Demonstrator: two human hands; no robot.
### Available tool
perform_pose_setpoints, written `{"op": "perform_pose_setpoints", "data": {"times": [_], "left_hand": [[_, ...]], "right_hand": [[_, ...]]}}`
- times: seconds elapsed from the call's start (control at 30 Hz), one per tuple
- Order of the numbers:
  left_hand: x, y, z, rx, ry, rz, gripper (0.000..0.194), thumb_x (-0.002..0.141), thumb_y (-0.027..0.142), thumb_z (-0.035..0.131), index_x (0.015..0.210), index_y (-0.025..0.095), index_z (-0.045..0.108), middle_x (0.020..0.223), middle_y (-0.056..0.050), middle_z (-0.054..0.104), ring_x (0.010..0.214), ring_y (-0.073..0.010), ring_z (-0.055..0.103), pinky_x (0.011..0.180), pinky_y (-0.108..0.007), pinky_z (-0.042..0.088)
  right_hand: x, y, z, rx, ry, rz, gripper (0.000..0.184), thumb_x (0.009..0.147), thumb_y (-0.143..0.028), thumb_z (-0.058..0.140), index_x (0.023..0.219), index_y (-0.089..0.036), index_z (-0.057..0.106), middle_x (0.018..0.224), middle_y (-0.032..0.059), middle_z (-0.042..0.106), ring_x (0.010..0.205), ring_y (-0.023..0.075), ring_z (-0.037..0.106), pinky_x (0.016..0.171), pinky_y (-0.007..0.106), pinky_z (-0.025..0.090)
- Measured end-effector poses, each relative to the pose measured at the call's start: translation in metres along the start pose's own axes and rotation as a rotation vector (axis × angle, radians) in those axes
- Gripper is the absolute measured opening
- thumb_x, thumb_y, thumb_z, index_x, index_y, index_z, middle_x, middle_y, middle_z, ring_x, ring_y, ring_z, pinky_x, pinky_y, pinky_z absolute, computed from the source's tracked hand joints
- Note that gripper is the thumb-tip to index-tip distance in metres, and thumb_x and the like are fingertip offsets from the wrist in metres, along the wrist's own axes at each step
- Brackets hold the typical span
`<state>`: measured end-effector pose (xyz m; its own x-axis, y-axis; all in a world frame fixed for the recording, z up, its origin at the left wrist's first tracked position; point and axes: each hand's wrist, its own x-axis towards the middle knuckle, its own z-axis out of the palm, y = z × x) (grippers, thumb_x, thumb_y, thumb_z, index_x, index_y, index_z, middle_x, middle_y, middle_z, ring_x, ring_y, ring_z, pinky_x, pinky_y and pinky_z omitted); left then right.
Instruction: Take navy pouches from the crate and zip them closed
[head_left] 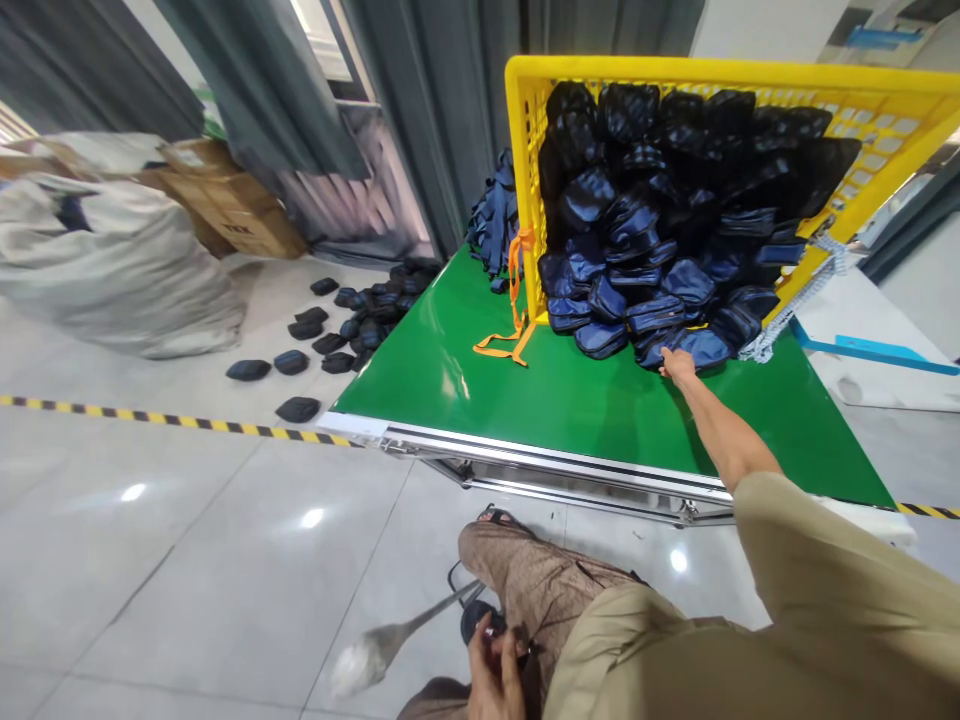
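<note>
Many small navy zippered pouches (634, 225) fill a yellow plastic crate (523, 200) tipped on its side, its mouth facing me. At the crate's lower front edge my right hand (679, 364) is closed on the near edge of a navy pouch (705, 348). That pouch lies at the bottom of the pile, by the green table top. Low in front of my body, my left hand (495, 672) has curled fingers, with a dark thing (480, 622) at their tips. What it holds, if anything, I cannot make out.
The green table (450, 390) has an orange strap (499, 348) and a heap of navy straps (495, 220). Loose dark pouches (375, 310) lie on the floor at left, near a large white sack (127, 270) and cardboard boxes (232, 205). Striped tape (172, 416) crosses the floor.
</note>
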<state>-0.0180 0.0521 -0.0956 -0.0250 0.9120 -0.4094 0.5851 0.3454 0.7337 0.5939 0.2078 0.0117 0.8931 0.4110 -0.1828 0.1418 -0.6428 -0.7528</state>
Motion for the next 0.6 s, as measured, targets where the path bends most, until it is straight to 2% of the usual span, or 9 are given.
{"op": "perform_pose_setpoints", "data": {"times": [0.07,0.17,0.3,0.37,0.43,0.5,0.57,0.6], "left_hand": [[-0.002,-0.001,0.003,-0.019,-0.013,0.006,0.06,0.101,0.067,0.05,0.144,0.027,0.06,0.107,-0.01,0.083,0.102,-0.0338,0.084,0.092,-0.044,0.064],[-0.006,0.0,0.008,-0.072,-0.013,-0.033,0.06,0.099,0.07,0.051,0.138,0.027,0.064,0.111,-0.011,0.084,0.108,-0.0349,0.082,0.097,-0.046,0.063],[-0.007,0.012,0.009,-0.13,-0.116,-0.033,0.061,0.096,0.073,0.054,0.132,0.026,0.069,0.122,-0.013,0.083,0.119,-0.0359,0.079,0.102,-0.046,0.062],[-0.008,0.023,0.008,-0.137,-0.185,-0.022,0.063,0.096,0.074,0.056,0.132,0.024,0.07,0.128,-0.015,0.082,0.123,-0.036,0.077,0.105,-0.047,0.06],[-0.009,0.039,0.007,-0.165,-0.198,-0.005,0.065,0.096,0.076,0.057,0.131,0.023,0.072,0.135,-0.016,0.079,0.128,-0.0363,0.074,0.106,-0.047,0.059],[-0.012,0.061,0.006,-0.242,-0.172,0.006,0.068,0.094,0.079,0.06,0.128,0.023,0.073,0.133,-0.016,0.08,0.122,-0.0354,0.075,0.1,-0.044,0.061],[-0.014,0.088,0.005,-0.381,-0.173,0.001,0.07,0.093,0.082,0.064,0.127,0.022,0.074,0.109,-0.012,0.082,0.093,-0.0289,0.078,0.079,-0.038,0.061],[-0.015,0.103,0.003,-0.462,-0.175,0.005,0.07,0.093,0.083,0.064,0.122,0.021,0.074,0.091,-0.008,0.079,0.074,-0.0233,0.072,0.069,-0.033,0.058]], "right_hand": [[-0.008,-0.002,0.011,0.075,-0.046,0.05,0.023,0.113,-0.034,0.067,0.111,-0.011,0.07,0.098,0.0073,0.076,0.08,0.0156,0.074,0.071,0.027,0.064],[-0.039,0.001,0.027,0.173,-0.182,0.061,0.027,0.113,-0.03,0.065,0.091,-0.015,0.063,0.078,0.0058,0.072,0.065,0.0124,0.071,0.062,0.021,0.059],[-0.1,0.017,0.039,0.237,-0.454,0.026,0.029,0.105,-0.036,0.076,0.088,-0.017,0.064,0.082,0.0074,0.076,0.066,0.0134,0.073,0.064,0.021,0.06],[-0.13,0.024,0.042,0.227,-0.589,-0.008,0.031,0.101,-0.041,0.081,0.087,-0.016,0.068,0.081,0.0072,0.077,0.069,0.0151,0.073,0.063,0.022,0.059],[-0.156,0.028,0.045,0.208,-0.706,-0.047,0.035,0.097,-0.046,0.083,0.085,-0.016,0.071,0.078,0.0057,0.075,0.072,0.0171,0.072,0.064,0.023,0.058],[-0.179,0.03,0.046,0.132,-0.79,-0.22,0.041,0.099,-0.054,0.077,0.083,-0.018,0.071,0.077,0.0033,0.072,0.074,0.0181,0.068,0.066,0.025,0.056],[-0.201,0.028,0.046,-0.025,-0.81,-0.549,0.048,0.106,-0.061,0.066,0.08,-0.02,0.068,0.079,0.0025,0.069,0.075,0.0187,0.063,0.071,0.028,0.055],[-0.211,0.026,0.046,-0.113,-0.81,-0.737,0.051,0.109,-0.062,0.058,0.08,-0.021,0.066,0.082,0.0029,0.068,0.076,0.0193,0.062,0.074,0.03,0.054]]}}
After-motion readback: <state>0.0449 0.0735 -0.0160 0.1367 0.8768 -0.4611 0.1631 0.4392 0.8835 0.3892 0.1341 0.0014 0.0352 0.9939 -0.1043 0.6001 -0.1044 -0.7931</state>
